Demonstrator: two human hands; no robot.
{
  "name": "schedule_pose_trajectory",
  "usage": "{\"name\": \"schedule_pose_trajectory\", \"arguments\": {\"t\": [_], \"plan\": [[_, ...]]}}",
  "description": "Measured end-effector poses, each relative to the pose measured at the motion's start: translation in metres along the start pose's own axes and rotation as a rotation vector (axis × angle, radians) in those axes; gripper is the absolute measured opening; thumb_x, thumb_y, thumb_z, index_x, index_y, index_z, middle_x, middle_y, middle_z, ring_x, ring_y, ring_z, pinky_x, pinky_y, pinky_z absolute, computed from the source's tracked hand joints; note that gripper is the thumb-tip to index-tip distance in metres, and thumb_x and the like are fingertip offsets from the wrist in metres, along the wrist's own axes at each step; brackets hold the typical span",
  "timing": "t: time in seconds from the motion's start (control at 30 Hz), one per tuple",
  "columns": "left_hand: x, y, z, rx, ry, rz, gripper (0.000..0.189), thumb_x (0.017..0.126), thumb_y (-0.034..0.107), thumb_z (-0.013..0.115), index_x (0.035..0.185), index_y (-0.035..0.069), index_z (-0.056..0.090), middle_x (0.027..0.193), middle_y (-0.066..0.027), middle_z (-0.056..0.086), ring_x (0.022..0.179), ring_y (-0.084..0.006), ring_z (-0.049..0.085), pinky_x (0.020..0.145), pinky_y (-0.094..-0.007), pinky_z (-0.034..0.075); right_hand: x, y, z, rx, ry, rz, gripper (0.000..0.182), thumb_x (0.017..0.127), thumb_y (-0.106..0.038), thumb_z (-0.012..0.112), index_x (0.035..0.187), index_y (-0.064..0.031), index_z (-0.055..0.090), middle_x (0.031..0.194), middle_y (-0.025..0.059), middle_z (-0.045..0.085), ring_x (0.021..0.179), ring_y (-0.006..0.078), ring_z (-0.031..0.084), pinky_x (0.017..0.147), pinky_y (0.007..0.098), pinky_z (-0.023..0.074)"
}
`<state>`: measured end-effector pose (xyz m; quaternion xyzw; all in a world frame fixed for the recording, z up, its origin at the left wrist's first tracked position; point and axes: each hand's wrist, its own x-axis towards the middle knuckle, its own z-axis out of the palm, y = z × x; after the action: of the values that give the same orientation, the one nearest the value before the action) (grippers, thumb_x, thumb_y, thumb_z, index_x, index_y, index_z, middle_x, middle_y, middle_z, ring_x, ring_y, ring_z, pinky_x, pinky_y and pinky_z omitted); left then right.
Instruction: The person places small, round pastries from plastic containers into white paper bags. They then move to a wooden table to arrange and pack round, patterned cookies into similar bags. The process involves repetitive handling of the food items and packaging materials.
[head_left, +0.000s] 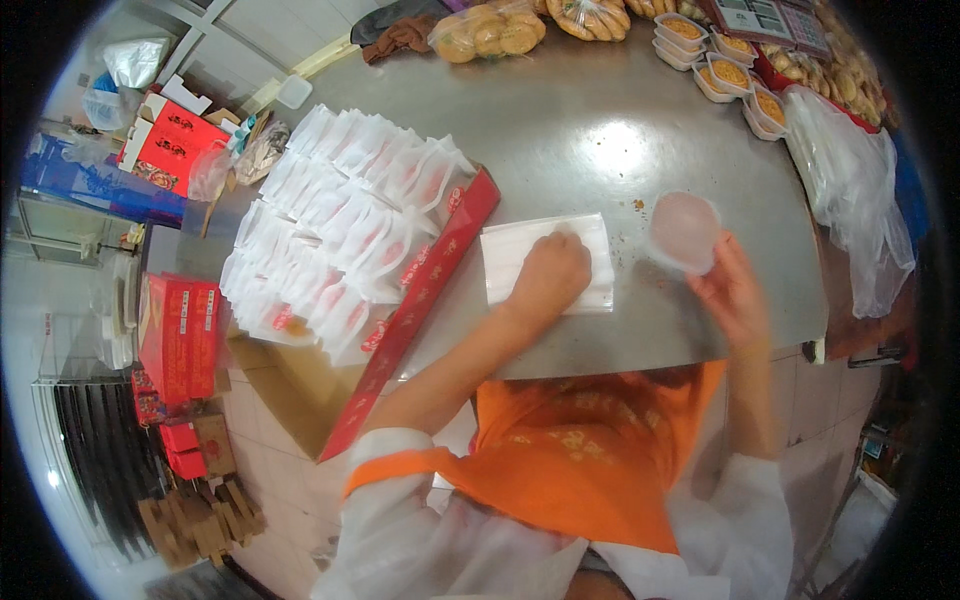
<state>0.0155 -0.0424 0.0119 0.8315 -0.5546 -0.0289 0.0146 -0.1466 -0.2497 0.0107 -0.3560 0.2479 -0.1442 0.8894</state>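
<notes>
My left hand (556, 271) rests with curled fingers on a flat stack of white paper or plastic sheets (505, 262) on the metal table (555, 157); whether it grips anything beneath is hidden. In my right hand (731, 289) is the edge of a translucent plastic container or lid (684, 231), slightly blurred, over the table. Left of the stack stands a red-edged cardboard box (431, 289), tightly filled with white bags (352, 202) bearing red print.
At the far right are small plastic tubs of orange-brown food (729, 73), a scale (772, 22) and clear plastic bags (847, 187). Bagged baked goods (491, 31) lie along the far edge. Crumbs (638, 204) lie near the container. Red boxes (176, 337) stand at left.
</notes>
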Motion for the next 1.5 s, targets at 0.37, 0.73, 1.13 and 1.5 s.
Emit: {"name": "schedule_pose_trajectory", "arguments": {"t": [0.37, 0.73, 1.13, 1.5], "plan": [[-0.034, -0.005, 0.011, -0.465, 0.608, -0.020, 0.012, 0.071, 0.001, 0.052, 0.082, 0.001, 0.050, 0.086, -0.0142, 0.053, 0.079, -0.0314, 0.051, 0.068, -0.0381, 0.044, -0.004, 0.047, 0.057, -0.128, -0.139, 0.077, 0.013, 0.089, -0.021, 0.049, 0.090, -0.0076, 0.050, 0.091, 0.0007, 0.054, 0.085, 0.0125, 0.055, 0.075, 0.0286, 0.0492], [-0.066, -0.002, -0.053, -1.193, 0.518, -0.114, 0.018, 0.081, -0.003, 0.047, 0.097, 0.001, 0.053, 0.094, -0.0068, 0.054, 0.083, -0.0144, 0.051, 0.073, -0.0257, 0.041, -0.050, 0.011, 0.111, -1.498, -0.567, -1.025, 0.024, 0.072, -0.014, 0.062, 0.095, -0.0090, 0.059, 0.085, 0.0062, 0.057, 0.065, 0.0194, 0.051, 0.056, 0.0280, 0.0414], [-0.142, 0.032, -0.096, -0.960, 0.400, -0.211, 0.056, 0.064, 0.021, 0.073, 0.111, 0.004, 0.048, 0.094, -0.0165, 0.053, 0.088, -0.0361, 0.051, 0.074, -0.0388, 0.042, -0.093, -0.001, 0.181, -1.468, -0.932, -1.452, 0.025, 0.060, -0.010, 0.065, 0.084, -0.0064, 0.059, 0.080, 0.0065, 0.057, 0.064, 0.0211, 0.052, 0.049, 0.0301, 0.0406], [-0.304, -0.106, -0.123, -0.764, 0.890, -1.083, 0.038, 0.074, 0.011, 0.067, 0.108, 0.000, 0.055, 0.096, -0.0051, 0.060, 0.084, -0.0125, 0.055, 0.071, -0.0260, 0.045, -0.051, -0.006, 0.099, -1.133, -0.265, -0.834, 0.010, 0.083, 0.000, 0.051, 0.091, -0.0006, 0.056, 0.094, 0.0114, 0.059, 0.087, 0.0207, 0.055, 0.078, 0.0296, 0.0439]]}}
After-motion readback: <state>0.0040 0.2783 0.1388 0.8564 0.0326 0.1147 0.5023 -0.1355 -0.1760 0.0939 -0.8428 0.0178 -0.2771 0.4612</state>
